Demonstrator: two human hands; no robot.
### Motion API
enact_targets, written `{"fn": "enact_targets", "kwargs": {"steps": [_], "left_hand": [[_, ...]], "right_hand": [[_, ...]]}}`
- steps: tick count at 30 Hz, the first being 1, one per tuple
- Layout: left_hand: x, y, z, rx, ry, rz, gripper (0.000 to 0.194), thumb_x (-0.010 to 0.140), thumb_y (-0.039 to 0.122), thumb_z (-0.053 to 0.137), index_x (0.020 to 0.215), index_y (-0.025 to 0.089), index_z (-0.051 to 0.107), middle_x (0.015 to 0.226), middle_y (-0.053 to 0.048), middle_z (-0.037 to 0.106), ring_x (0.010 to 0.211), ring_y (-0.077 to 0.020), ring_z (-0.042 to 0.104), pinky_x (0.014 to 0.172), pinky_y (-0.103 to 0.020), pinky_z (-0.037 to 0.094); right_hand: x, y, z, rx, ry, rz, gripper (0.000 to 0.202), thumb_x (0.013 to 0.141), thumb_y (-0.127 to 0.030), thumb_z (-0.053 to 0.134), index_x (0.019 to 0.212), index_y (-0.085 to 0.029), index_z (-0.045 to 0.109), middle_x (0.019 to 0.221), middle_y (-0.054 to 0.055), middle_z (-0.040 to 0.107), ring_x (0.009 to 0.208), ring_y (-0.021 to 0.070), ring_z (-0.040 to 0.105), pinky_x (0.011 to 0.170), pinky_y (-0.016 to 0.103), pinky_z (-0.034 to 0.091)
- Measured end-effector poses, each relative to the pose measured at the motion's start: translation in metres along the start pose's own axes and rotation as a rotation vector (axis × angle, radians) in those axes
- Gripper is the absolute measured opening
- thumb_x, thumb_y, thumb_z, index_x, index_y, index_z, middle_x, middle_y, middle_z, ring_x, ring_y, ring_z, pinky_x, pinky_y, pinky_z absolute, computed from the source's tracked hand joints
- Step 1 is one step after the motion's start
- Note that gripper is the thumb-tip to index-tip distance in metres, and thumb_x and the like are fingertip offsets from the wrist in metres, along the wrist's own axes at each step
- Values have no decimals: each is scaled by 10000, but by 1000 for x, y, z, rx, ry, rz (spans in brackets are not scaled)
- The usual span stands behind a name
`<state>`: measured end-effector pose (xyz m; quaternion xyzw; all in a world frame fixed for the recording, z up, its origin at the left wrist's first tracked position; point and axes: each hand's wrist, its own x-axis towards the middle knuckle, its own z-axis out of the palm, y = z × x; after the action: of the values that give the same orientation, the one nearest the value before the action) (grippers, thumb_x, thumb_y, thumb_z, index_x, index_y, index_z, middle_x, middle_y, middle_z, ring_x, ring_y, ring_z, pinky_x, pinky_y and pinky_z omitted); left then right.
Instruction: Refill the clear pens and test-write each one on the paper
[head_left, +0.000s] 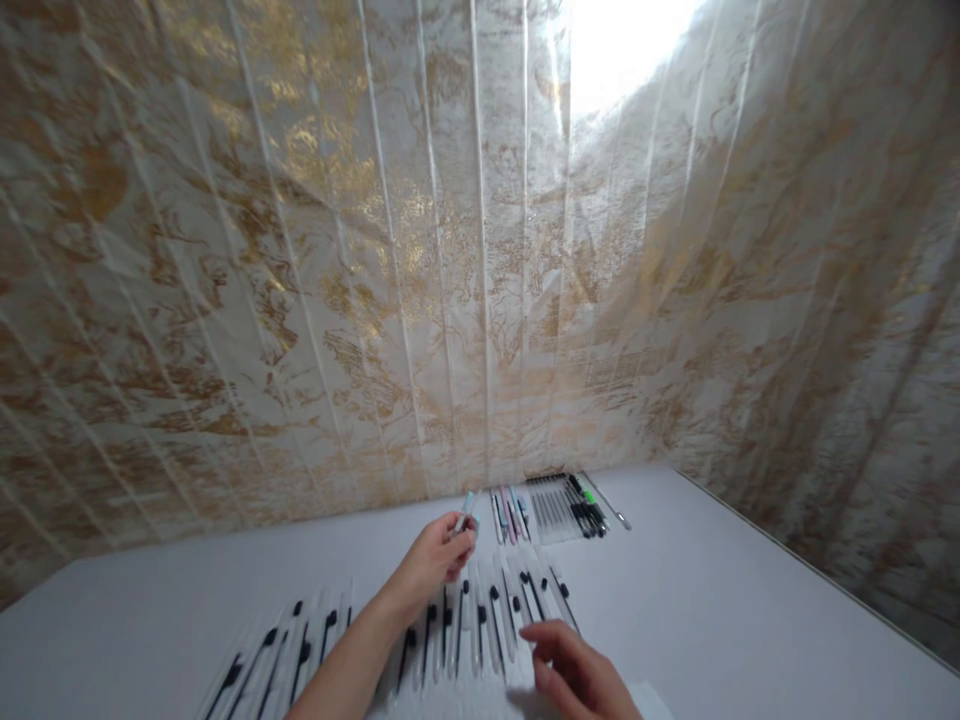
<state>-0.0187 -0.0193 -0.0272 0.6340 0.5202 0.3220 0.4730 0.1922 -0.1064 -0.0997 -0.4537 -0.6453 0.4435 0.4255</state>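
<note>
My left hand [442, 550] is closed around a light blue pen [466, 506], held above the white table. Below and beside it lie long rows of clear sleeves with dark, black-capped sticks [481, 625], too blurred to identify surely. At the bottom right, my right hand [574, 670] hovers over the near end of the row, its fingers bent and apart with nothing between them. Pink and blue pens [512, 515] lie at the back, just right of my left hand.
A clear pack of thin grey refills [553, 510] lies at the back with black pens [586, 508], a green piece [589, 496] and a slim silver stick [609, 502]. Behind the white table [712, 580] hangs a gold-patterned curtain [450, 300].
</note>
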Motion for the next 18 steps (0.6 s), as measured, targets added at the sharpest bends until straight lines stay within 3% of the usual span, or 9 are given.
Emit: {"fn": "enact_targets", "kwargs": {"steps": [3, 7, 10, 13, 18], "left_hand": [[-51, 12, 16, -233, -55, -7, 321, 815, 509, 447, 899, 203, 403, 691, 66, 355, 536, -70, 257, 490, -199, 251], [-96, 26, 36, -668, -132, -120, 425, 680, 504, 670, 858, 194, 439, 648, 78, 371, 526, -54, 191, 479, -205, 151], [-110, 32, 45, -728, -89, -124, 466, 656, 529, 720, 859, 190, 471, 604, 97, 346, 509, -47, 192, 480, -213, 141], [-114, 32, 46, -670, -36, -86, 497, 673, 569, 700, 903, 182, 491, 598, 104, 349, 491, -39, 202, 475, -215, 147], [-111, 22, 41, -512, -7, -68, 535, 662, 628, 642, 901, 185, 460, 523, 127, 345, 437, -42, 221, 423, -215, 169]], "right_hand": [[4, -33, -10, 154, 39, 1, 398, 825, -537, 578, 1040, -208, 641, 718, 6, 554, 544, 119, 451, 483, 223, 344], [7, -80, -4, 187, -63, 8, 410, 827, -524, 586, 1071, -195, 604, 695, -29, 497, 497, 93, 370, 433, 204, 290], [9, -104, 10, 40, -84, -66, 298, 818, -387, 635, 1046, -195, 616, 649, -50, 486, 561, 112, 443, 525, 214, 353], [12, -117, 25, -128, -46, -85, 152, 844, -316, 585, 864, -183, 655, 576, -48, 505, 559, 122, 472, 544, 221, 344], [19, -124, 38, -231, -38, -47, 196, 832, -312, 554, 720, -177, 639, 521, -48, 490, 515, 116, 446, 505, 215, 298]]}}
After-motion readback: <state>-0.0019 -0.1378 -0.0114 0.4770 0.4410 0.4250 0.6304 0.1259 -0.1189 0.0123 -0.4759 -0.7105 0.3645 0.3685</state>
